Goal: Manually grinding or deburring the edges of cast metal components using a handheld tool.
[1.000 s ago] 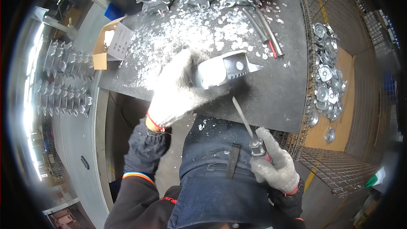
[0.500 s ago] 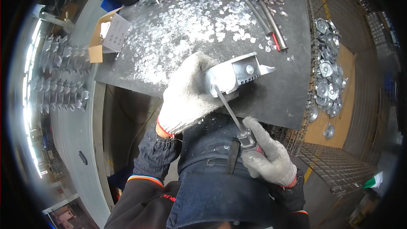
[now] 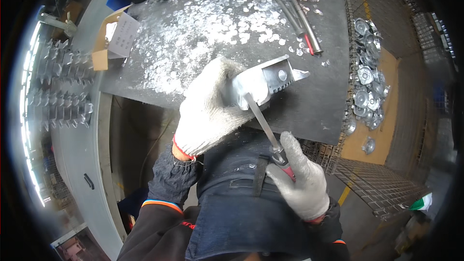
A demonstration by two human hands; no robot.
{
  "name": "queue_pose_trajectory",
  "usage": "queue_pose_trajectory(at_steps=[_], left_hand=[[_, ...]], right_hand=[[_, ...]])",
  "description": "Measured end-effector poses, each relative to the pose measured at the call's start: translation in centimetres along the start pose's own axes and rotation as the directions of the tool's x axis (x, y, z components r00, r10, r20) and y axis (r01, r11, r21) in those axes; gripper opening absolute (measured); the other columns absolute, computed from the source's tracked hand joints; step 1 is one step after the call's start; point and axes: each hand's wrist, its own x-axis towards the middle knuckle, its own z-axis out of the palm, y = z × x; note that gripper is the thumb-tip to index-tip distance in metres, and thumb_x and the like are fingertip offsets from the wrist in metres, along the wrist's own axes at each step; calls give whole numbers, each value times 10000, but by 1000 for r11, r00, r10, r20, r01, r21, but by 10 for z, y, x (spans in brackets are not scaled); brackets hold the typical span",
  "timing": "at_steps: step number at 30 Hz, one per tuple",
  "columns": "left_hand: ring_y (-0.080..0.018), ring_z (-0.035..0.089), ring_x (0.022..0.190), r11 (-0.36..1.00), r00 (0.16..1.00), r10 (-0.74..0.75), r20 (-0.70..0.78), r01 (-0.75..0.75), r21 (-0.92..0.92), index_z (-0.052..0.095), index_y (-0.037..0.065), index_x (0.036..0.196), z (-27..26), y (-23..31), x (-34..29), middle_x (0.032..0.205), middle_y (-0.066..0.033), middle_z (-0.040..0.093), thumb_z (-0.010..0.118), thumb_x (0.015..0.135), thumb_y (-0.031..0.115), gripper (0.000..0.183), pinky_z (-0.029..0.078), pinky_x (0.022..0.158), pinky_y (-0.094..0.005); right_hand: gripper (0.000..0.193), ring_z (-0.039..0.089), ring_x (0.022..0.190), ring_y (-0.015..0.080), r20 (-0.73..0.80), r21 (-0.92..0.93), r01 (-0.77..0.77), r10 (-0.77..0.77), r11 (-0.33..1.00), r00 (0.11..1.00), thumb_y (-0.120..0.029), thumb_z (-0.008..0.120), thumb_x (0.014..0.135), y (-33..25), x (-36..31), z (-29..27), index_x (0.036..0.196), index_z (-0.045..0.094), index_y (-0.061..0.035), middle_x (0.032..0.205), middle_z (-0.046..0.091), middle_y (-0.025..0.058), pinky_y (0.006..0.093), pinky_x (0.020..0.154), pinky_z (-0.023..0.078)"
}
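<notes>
Two gloved hands: left hand [image 3: 210,108] clamps metal casting [image 3: 263,81]; right hand [image 3: 299,179] fists file [image 3: 261,118]. Brace the casting; stroke evenly.

Metal casting [image 3: 270,79] on table [image 3: 319,106], rods [image 3: 302,14] behind

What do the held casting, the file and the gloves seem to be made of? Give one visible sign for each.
Casting: probably cast aluminium or a similar light alloy, matt silver-grey, with moulded ribs and a round hole.
File: likely steel, a thin dull-grey blade; its handle looks like red and black plastic.
Gloves on the left hand and right hand: knitted cotton-like yarn, off-white, with visible knit texture.
</notes>
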Motion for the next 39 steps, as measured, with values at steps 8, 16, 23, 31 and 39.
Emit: queue_pose_trajectory(at_steps=[8,16,23,31,39], left_hand=[[-274,759,874,937,979,202,3,-194,291,759,76,1215,11,34,12,1020,-107,763,976,792,141,479,620,804,-386],[-399,739,894,820,974,196,116,-227,526,698,85,1060,1,38,24,928,-140,716,879,919,309,321,597,798,-481],[-384,741,887,814,969,199,146,-246,526,705,76,1028,5,40,30,924,-141,717,876,929,309,305,597,792,-485],[-381,748,900,781,966,208,152,-258,568,731,81,1068,6,43,30,948,-147,735,881,907,285,300,606,803,-478],[-380,771,928,805,990,76,115,-129,579,750,77,1062,3,44,25,966,-154,760,906,897,327,338,613,814,-466]], right_hand=[[698,708,608,221,-203,-551,-82,-38,831,978,-291,916,943,-2,3,3,1598,677,-241,820,706,73,353,563,602],[805,770,719,280,-164,-526,-126,46,841,985,-105,935,920,-5,-2,-2,1654,605,-74,896,734,132,402,644,620],[775,743,666,270,-152,-667,-241,188,705,970,-168,919,941,-24,7,-4,1658,625,-187,881,724,107,407,648,620],[752,743,660,255,-124,-415,-187,149,890,981,-173,861,1009,-8,8,-7,1699,563,-159,870,731,101,395,663,629],[756,577,644,113,599,798,-602,63,43,798,-316,676,1162,30,17,-37,1816,340,-140,1070,720,30,286,636,502]])
